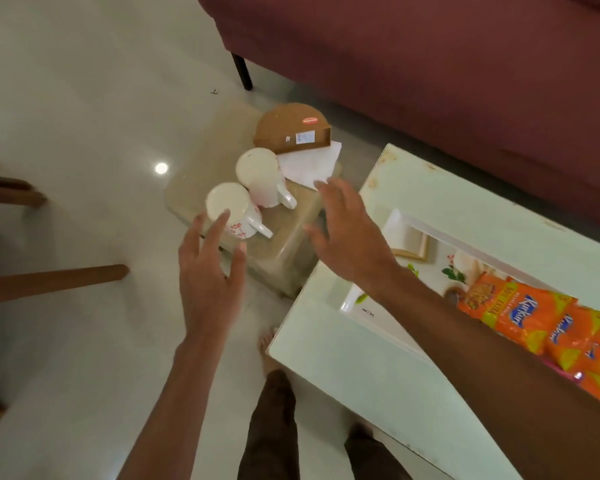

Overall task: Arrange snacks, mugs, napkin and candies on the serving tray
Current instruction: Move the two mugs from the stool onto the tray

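Both my hands are spread open and hold nothing. My left hand (208, 271) reaches over the nearer upturned mug (232, 213), fingertips at its base; I cannot tell if they touch. The second mug (260, 174) stands just beyond it, also upside down. My right hand (350, 237) hovers beside them, the napkin (309, 164) just past its fingertips on the glass desk (284, 261). Right of that hand, orange snack packets (520, 306) lie in the tray (381, 325).
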